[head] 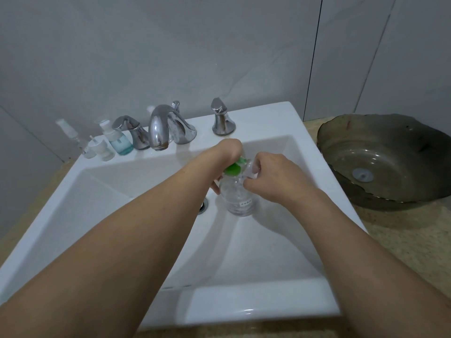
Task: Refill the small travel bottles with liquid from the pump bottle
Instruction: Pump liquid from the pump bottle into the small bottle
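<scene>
A clear pump bottle (238, 196) with a green pump head (233, 169) stands in the white sink (244, 250), right of the drain. My left hand (225, 156) comes over the green head from the left, and its fingers curl down round the bottle's left side. My right hand (273, 176) pinches a small clear travel bottle (251, 168), held tilted right against the pump head. The pump's spout and the small bottle's mouth are hidden by my fingers.
On the sink's back left ledge stand a small bottle of blue liquid (120, 142), two small white-capped clear bottles (102, 150) and a thin clear spray bottle (70, 132). A chrome faucet (158, 128) and its two handles sit behind. A dark glass basin (380, 162) stands at right.
</scene>
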`<act>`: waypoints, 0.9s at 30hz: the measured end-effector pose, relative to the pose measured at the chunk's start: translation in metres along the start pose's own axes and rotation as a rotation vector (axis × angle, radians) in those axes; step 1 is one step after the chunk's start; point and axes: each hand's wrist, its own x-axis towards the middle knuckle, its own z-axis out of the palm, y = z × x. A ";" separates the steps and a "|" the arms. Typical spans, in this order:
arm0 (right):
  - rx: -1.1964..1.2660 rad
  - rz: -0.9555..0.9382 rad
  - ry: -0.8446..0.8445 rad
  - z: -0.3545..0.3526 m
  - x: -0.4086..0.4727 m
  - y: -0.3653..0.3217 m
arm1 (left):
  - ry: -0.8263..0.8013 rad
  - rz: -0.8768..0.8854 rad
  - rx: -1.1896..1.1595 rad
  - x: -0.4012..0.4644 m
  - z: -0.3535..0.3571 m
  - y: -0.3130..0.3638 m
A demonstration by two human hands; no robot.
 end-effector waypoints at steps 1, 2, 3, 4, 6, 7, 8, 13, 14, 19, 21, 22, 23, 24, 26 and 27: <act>0.001 -0.003 0.009 0.000 0.000 0.000 | -0.018 -0.010 -0.020 -0.001 -0.002 0.000; 0.004 -0.008 0.023 -0.001 0.000 0.000 | -0.042 -0.021 -0.047 -0.002 -0.004 0.001; 0.008 -0.014 0.038 -0.001 0.000 -0.001 | -0.068 -0.031 -0.073 -0.003 -0.007 0.001; 0.009 -0.022 0.058 -0.002 0.000 -0.001 | -0.098 -0.040 -0.095 -0.004 -0.010 0.003; 0.005 -0.042 0.092 -0.004 0.000 -0.001 | -0.153 -0.057 -0.107 -0.005 -0.016 0.006; -0.001 -0.047 0.098 -0.004 0.000 -0.001 | -0.172 -0.062 -0.099 -0.006 -0.017 0.006; -0.003 -0.050 0.096 -0.003 -0.001 -0.001 | -0.185 -0.066 -0.087 -0.006 -0.018 0.006; 0.032 -0.033 0.062 -0.003 0.000 -0.001 | -0.172 -0.053 -0.053 -0.001 -0.016 0.004; 0.026 -0.033 0.061 -0.002 0.000 -0.001 | -0.155 -0.048 -0.042 0.000 -0.013 0.003; -0.012 -0.007 -0.003 0.001 0.000 0.001 | -0.067 -0.036 -0.013 0.010 -0.001 -0.002; -0.006 -0.001 -0.007 0.001 0.001 0.001 | -0.060 -0.032 -0.015 0.011 0.000 -0.001; -0.002 -0.001 -0.006 0.001 0.001 0.001 | -0.063 -0.034 -0.012 0.010 0.000 0.000; 0.000 -0.001 -0.007 0.001 0.001 0.001 | -0.071 -0.037 -0.004 0.010 0.000 0.000; 0.002 0.002 -0.009 0.001 0.001 0.001 | -0.080 -0.040 0.002 0.009 0.000 -0.001; 0.007 0.005 -0.012 0.001 0.000 0.000 | -0.101 -0.044 0.013 0.006 -0.003 -0.002; 0.008 0.005 -0.003 0.000 0.000 0.000 | -0.112 -0.044 0.015 0.004 -0.005 -0.001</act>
